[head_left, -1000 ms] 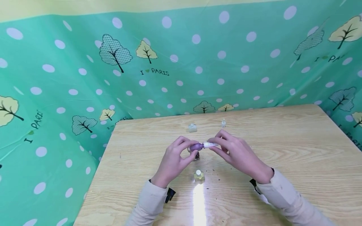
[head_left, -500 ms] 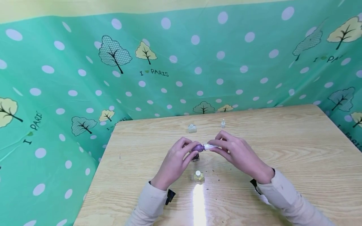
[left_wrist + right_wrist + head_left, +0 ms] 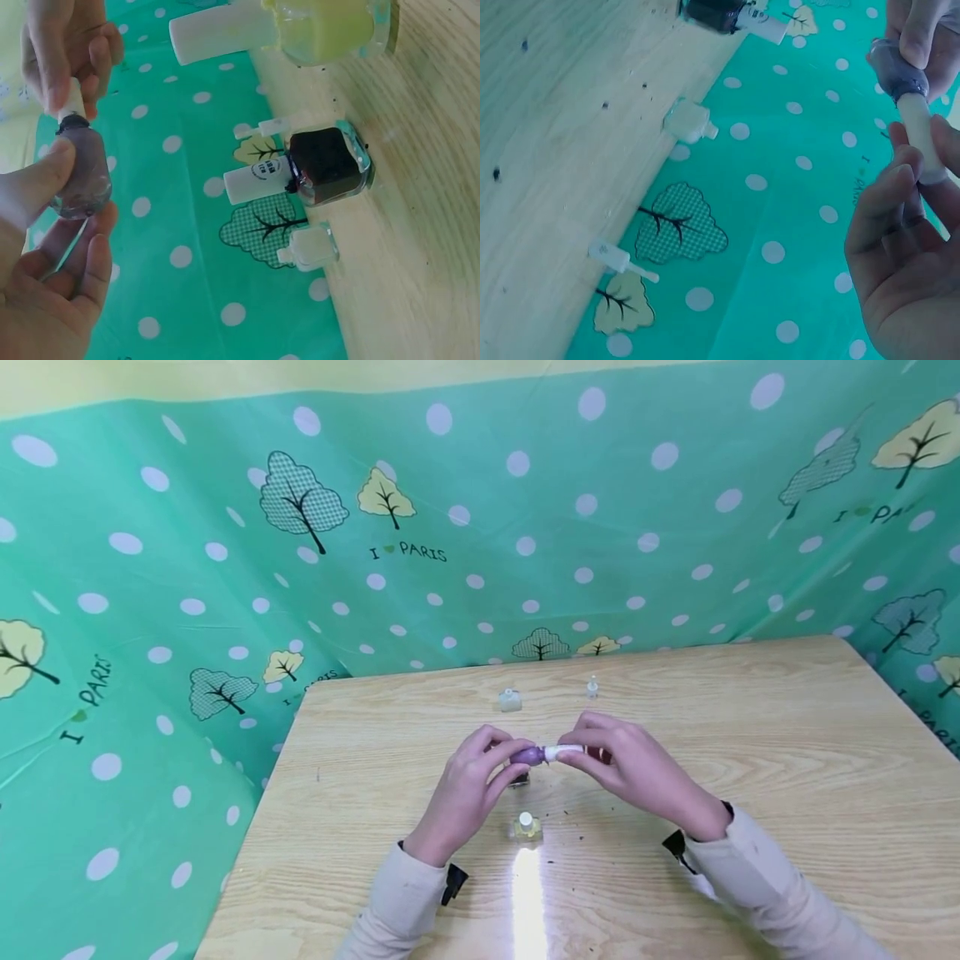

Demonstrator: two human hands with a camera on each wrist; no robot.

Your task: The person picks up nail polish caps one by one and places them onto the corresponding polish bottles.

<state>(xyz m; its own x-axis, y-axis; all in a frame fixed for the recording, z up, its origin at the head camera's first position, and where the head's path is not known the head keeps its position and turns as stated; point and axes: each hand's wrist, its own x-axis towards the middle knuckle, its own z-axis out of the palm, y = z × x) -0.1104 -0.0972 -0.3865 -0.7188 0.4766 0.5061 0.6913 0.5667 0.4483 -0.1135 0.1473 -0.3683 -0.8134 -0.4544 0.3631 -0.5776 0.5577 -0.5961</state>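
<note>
My left hand [image 3: 463, 793] holds a purple nail polish bottle [image 3: 88, 176] by its body, thumb on one side and fingers on the other. The bottle lies on its side in the air above the table. Its white cap [image 3: 921, 135] points to the right and meets the bottle neck. With thumb and fingers, my right hand [image 3: 637, 768] pinches that cap. Below the hands, partly hidden in the head view, a dark nail polish bottle [image 3: 326, 165] with a white cap stands upright. Closer to me stands a yellow nail polish bottle [image 3: 527, 829], also white-capped.
Toward the back of the wooden table [image 3: 750, 735] stands a pale nail polish bottle [image 3: 510, 700] without its cap. To its right, a white cap [image 3: 592, 687] rests with its brush upward. Small dark specks dot the tabletop. A green patterned cloth [image 3: 480, 527] hangs behind.
The purple bottle and its cap have shifted slightly right. My right hand's fingers have changed their hold on the cap and are now more curled. The bottles on the table stay put.
</note>
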